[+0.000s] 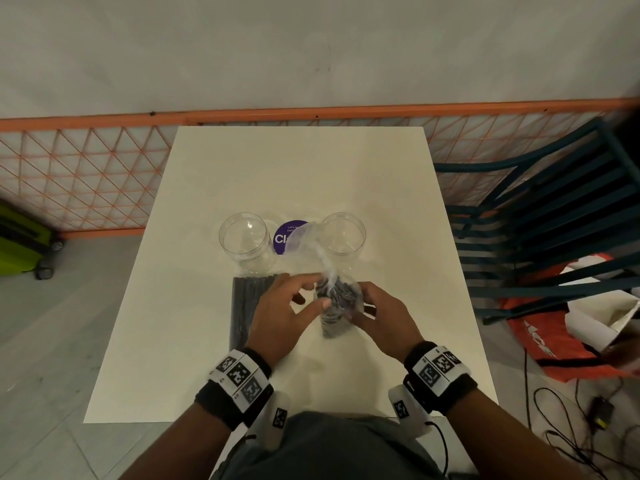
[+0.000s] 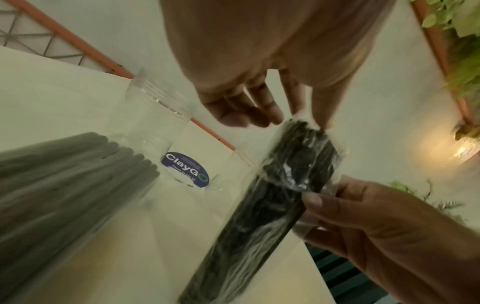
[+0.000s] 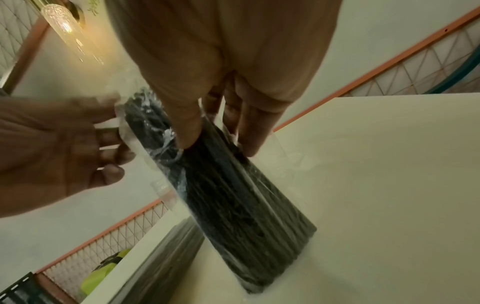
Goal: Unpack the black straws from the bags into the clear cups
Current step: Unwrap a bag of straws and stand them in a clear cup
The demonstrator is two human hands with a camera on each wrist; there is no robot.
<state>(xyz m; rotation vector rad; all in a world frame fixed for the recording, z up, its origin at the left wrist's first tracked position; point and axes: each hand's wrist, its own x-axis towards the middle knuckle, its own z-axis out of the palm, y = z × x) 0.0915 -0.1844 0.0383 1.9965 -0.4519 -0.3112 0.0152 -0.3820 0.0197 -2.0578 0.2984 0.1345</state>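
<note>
The room around me is dim and warm-toned. A glowing lamp [image 3: 66, 28] flares in my wrist views. My moving fingers [image 2: 262, 107] blur, the straws beside them smear, and straight edges bow outward.

A white table [image 1: 242, 341] stands against an orange lattice fence [image 1: 86, 174] at twelve o'clock, with a pale wall [image 1: 311, 46] behind. A dark slatted chair [image 1: 554, 216] sits at two o'clock on the grey floor [image 1: 52, 341].
</note>
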